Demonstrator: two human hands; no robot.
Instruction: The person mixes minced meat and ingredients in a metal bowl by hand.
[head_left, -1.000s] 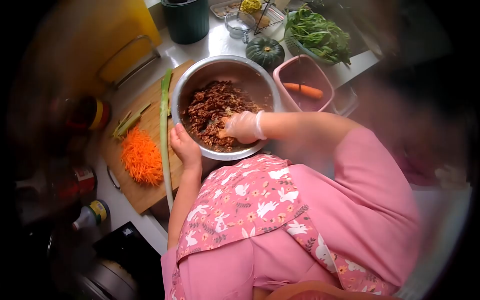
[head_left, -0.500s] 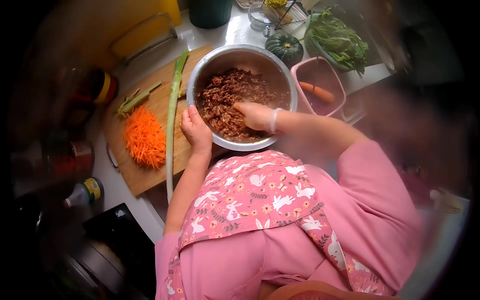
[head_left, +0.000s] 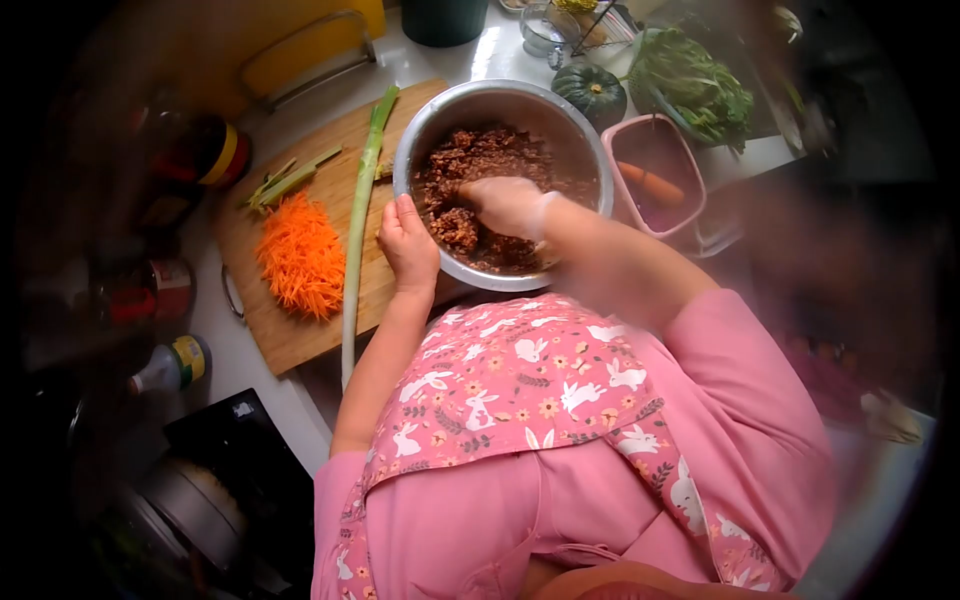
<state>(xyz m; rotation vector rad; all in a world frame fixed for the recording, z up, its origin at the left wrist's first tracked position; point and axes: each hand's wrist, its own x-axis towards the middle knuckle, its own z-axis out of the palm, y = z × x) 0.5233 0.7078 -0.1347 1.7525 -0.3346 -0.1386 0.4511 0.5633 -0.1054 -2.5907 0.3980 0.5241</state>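
Note:
A steel mixing bowl (head_left: 570, 125) holds brown minced meat (head_left: 490, 152). My left hand (head_left: 410, 246) grips the bowl's near left rim, thumb side toward the inside. Down in the bowl, my right hand (head_left: 507, 207) wears a clear thin glove; its fingers are curled into the minced meat, with the tips buried. Left of the bowl, a long green onion stalk (head_left: 362, 215) lies across a wooden cutting board (head_left: 415, 125). A heap of shredded carrot (head_left: 302, 258) rests on the same board.
Right of the bowl stands a pink tub (head_left: 697, 180) with a carrot (head_left: 650, 184) inside. Behind are a green pumpkin (head_left: 590, 93), leafy greens (head_left: 695, 85) and a glass bowl (head_left: 547, 32). Bottles (head_left: 180, 362) line the left side, near a black appliance (head_left: 245, 455).
The right hand has moved through the minced meat and gathered a clump near the bowl's left side. The left hand stays on the rim. The whole view has shifted slightly.

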